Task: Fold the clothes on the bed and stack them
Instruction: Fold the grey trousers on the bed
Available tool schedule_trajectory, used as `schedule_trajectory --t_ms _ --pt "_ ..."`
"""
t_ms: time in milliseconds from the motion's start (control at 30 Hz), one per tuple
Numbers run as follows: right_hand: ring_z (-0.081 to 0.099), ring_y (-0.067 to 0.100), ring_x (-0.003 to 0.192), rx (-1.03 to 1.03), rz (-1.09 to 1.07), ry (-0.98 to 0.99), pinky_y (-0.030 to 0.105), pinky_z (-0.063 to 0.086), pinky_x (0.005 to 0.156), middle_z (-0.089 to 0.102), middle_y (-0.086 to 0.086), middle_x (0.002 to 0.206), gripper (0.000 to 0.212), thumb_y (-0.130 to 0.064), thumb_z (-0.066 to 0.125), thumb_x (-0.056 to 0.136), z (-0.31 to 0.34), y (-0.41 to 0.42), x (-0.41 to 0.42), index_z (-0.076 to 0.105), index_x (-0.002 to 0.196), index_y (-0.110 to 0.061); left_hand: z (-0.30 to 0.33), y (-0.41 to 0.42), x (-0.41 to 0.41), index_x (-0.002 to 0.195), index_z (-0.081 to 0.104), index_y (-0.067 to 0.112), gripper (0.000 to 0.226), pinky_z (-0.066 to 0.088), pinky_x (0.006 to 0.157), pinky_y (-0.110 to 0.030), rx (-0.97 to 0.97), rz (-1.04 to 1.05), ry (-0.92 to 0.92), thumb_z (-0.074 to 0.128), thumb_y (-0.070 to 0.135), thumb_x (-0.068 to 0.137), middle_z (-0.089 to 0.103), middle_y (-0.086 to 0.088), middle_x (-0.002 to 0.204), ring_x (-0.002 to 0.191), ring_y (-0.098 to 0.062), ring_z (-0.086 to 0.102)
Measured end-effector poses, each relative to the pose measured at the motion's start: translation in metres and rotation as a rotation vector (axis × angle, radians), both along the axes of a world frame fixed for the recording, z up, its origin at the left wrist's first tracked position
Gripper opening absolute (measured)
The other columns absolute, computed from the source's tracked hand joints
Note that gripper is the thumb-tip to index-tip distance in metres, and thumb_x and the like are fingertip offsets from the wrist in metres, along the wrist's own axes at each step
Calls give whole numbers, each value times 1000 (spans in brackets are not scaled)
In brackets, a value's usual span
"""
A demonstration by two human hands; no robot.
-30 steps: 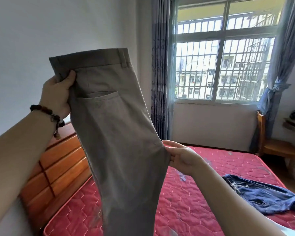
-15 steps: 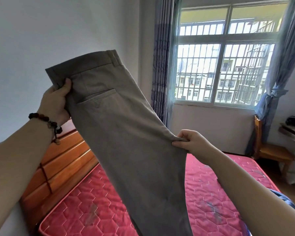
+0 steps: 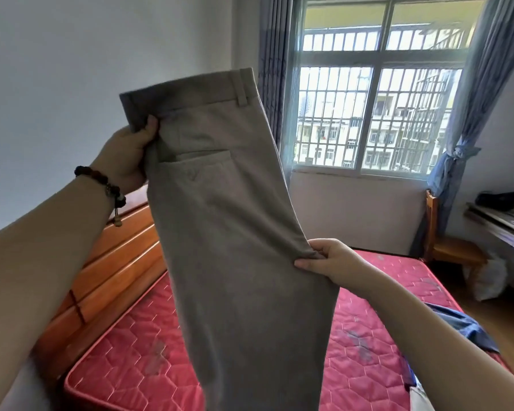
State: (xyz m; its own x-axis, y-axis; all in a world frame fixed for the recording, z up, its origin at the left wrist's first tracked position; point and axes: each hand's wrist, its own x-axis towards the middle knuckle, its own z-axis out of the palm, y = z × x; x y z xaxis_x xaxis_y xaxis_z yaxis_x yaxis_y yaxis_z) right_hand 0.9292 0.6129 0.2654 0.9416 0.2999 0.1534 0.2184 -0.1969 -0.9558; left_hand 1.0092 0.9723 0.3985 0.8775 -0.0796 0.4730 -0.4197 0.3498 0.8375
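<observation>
Holding one pair of grey trousers up in the middle of the frame, you have both hands on it, well above the bed. Your left hand, at centre left, grips the waistband corner: the thumb is pressed on the front of the cloth and the other fingers are curled behind it, out of sight. Your right hand, right of centre, pinches the crotch edge of the trousers between its thumb and curled fingers, so the fabric bunches there.

The trousers hang with the waistband tilted up toward the top centre, one belt loop and one back pocket with a button showing, and the legs together run down out of the bottom of the frame.

One beaded bracelet sits on your left wrist, with a small pendant hanging from it.

Below the trousers lies the bed, a red quilted mattress, with one wooden headboard along its left side. One blue denim garment lies at the lower right, at the mattress edge, partly hidden by your right forearm.

At the upper right is one barred window with two blue curtains, one on each side. One wooden chair stands below the right curtain, and a desk at the right edge carries some dark things you cannot make out.
</observation>
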Motion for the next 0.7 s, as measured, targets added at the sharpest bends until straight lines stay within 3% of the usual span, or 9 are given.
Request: schedule_trajectory --t_ms 100,167,233,333,467,567,700 --pt "54 8 71 -432 -295 -165 19 47 65 64 -3 76 16 -11 79 76 -26 1 9 73 90 -7 -34 -10 5 117 62 13 30 57 84 -30 40 27 97 49 31 98 63 -6 126 98 -12 69" --pt "51 10 70 -517 -312 -160 21 41 63 60 -2 74 19 -11 80 75 -44 1 11 70 90 -5 -56 -24 3 112 64 13 28 58 80 -31 5 -61 147 50 32 96 69 -5 117 98 -14 69" --pt "57 9 72 -386 -250 -61 22 45 66 65 -3 78 20 -10 80 76 -59 6 10 68 92 -7 -73 -42 -1 109 68 12 31 58 76 -29 -16 -153 160 54 33 90 72 -6 110 101 -17 69" --pt "69 3 80 -253 -177 73 15 51 69 74 -10 87 26 -20 82 74 -76 19 6 70 97 -25 -90 -58 -5 112 67 13 38 57 79 -31 -3 -176 186 60 36 83 71 -7 112 108 -21 66" --pt "71 14 88 -7 -213 130 22 54 71 75 1 95 23 -12 79 78 -96 17 3 70 100 -16 -100 -55 1 113 64 13 39 57 77 -30 -4 -174 197 60 37 83 72 -5 111 105 -19 68" --pt "70 20 96 13 -163 223 24 55 75 75 2 99 35 -6 79 76 -97 14 6 67 108 -12 -108 -55 3 115 63 9 36 58 75 -29 6 -176 222 57 33 88 73 -4 106 98 -17 69" --pt "69 23 100 415 -6 325 31 56 78 71 11 111 42 -13 76 73 -81 17 19 65 114 -8 -123 -67 8 108 64 10 23 58 79 -30 11 -200 237 49 23 98 74 -3 99 91 -15 70"
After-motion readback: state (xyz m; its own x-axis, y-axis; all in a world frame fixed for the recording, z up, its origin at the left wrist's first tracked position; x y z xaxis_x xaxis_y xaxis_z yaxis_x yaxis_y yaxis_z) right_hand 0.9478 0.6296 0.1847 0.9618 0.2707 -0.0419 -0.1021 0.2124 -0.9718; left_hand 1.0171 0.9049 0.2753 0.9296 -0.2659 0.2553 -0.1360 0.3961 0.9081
